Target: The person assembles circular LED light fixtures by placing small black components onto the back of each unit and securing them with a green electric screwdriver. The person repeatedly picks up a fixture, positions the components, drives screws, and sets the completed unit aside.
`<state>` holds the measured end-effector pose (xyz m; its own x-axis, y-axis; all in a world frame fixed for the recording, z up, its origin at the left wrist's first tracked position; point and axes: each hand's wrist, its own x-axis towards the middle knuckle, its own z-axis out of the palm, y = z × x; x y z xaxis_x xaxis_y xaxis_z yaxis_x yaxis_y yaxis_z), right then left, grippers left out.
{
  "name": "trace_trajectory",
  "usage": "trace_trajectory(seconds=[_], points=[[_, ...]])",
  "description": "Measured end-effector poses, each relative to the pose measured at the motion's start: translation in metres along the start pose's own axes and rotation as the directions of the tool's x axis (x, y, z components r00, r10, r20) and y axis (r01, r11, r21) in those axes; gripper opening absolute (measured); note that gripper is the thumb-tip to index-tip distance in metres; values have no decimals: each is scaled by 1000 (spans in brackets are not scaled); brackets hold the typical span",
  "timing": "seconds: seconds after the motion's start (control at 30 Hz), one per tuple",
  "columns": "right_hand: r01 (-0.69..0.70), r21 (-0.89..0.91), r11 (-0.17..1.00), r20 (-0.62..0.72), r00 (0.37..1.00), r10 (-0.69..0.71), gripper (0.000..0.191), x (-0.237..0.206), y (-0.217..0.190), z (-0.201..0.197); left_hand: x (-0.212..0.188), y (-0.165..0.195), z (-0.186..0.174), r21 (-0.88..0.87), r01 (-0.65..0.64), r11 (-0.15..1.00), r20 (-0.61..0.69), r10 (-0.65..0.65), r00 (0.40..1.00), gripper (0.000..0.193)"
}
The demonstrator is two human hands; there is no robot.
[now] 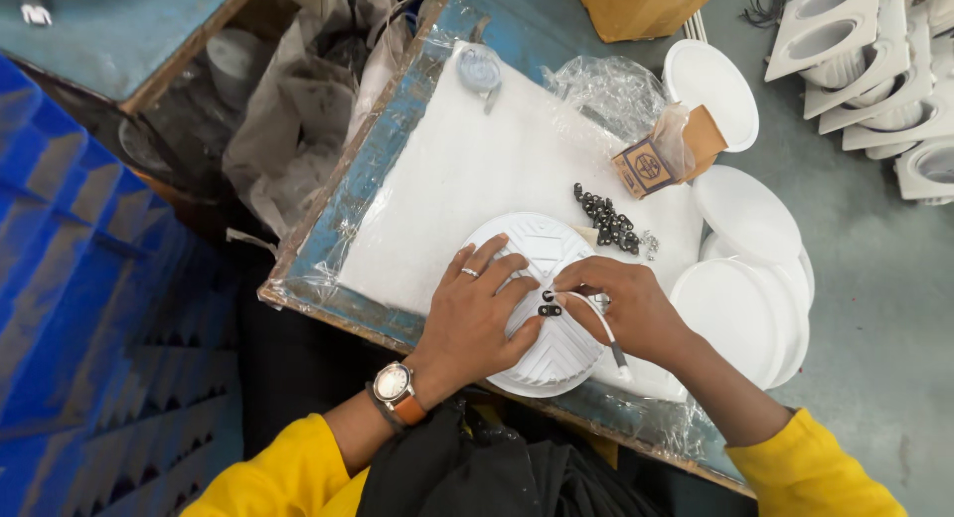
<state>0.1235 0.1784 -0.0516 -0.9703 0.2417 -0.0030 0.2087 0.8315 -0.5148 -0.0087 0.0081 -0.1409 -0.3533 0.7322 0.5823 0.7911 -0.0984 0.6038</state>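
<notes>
Blue crates (pixel 89 278): stacked at the far left, beside the worktop.
Crumpled plastic sheet (pixel 298 109): bunched in the gap left of the worktop, above a dark bin.
Worktop (pixel 368 169): blue-edged, wrapped in clear film, covered by a white foam pad (pixel 467 179).
Watch (pixel 395 386): worn on the left wrist, orange strap, pale dial.
Left hand (pixel 477 313): fingers spread and laid flat on the round white lamp housing, ring on one finger; nothing pinched.
Round white lamp housing (pixel 542 249): ribbed back up, resting on the foam pad at the near edge of the worktop, under both hands.
Small black clip (pixel 550 309): lying on the housing between the two hands, just below the right fingertips.
Right hand (pixel 621 298): fingers drawn together, tips pressed down on the middle of the housing; whether anything was pinched between them could not be told.
White wire (pixel 606 330): curving out beneath the right hand toward the near edge.
Black screws (pixel 606 219): loose heap on the foam pad, just beyond the right hand.
Small cardboard box (pixel 656 159): opened, beside a clear bag, past the screws.
White round discs (pixel 745 298): overlapping stack at the right edge of the worktop.
White square frames (pixel 874 50): piled on the floor at the far right.
</notes>
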Motion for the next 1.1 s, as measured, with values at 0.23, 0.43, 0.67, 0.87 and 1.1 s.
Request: trace_trajectory(seconds=[0.23, 0.43, 0.67, 0.87, 1.1], points=[[209, -161, 965, -31, 976, -216, 15, 3, -6, 6, 0, 0, -2, -28, -1, 1000, -2, 1, 1000, 38], [163, -202, 966, -66, 981, -180, 15, 0, -2, 15, 2, 0, -3, -28, 18, 999, 18, -17, 1000, 36], [159, -220, 962, -92, 979, -183, 18, 0, 1, 17, 5, 1, 0, -9, 21, 1000, 45, -21, 999, 36], [150, -257, 955, -101, 978, -181, 18, -3, 3, 23, 6, 1, 2, -5, 31, 1000, 55, -30, 998, 34], [10, -30, 999, 35, 999, -9, 15, 3, 25, 7, 7, -3, 1, -43, 23, 999, 60, -20, 998, 36]])
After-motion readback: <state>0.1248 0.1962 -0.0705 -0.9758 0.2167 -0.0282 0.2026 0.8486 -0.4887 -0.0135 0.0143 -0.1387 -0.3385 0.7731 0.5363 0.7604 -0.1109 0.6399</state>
